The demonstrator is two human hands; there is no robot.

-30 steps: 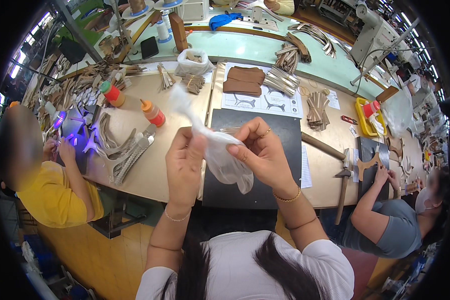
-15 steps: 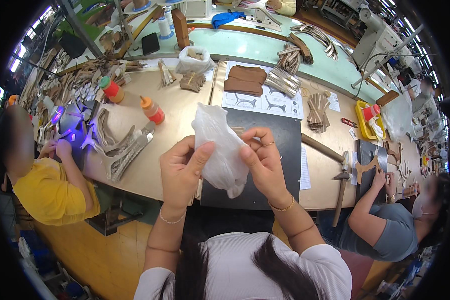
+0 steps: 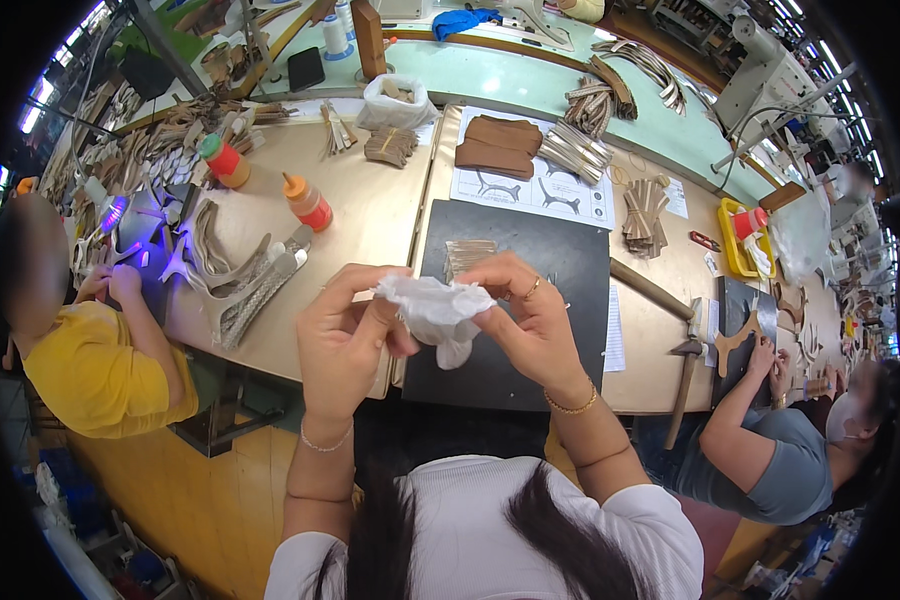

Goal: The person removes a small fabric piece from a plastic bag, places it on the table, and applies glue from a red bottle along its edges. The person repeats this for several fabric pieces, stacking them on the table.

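Note:
A thin white plastic bag (image 3: 433, 308) hangs between my hands above a black board (image 3: 530, 340). My left hand (image 3: 345, 330) pinches its left upper edge, and my right hand (image 3: 525, 320) has the right upper edge between thumb and fingers. The bag's top is gathered and ruffled, its lower end drooping. Just beyond my fingers, a small bundle of tan strips (image 3: 467, 256) lies on the board, partly hidden by my right hand.
Behind the board are brown leather pieces (image 3: 495, 143), a strip bundle (image 3: 576, 152) and a printed sheet (image 3: 515, 192). Glue bottles (image 3: 307, 203) stand left; hammers (image 3: 682, 390) lie right. A co-worker in yellow (image 3: 110, 370) sits left, another in grey-blue (image 3: 760, 455) right.
The bag was spread tall between my hands; now its upper part is folded down and bunched. My left hand has shifted slightly left, and the strips on the board show more.

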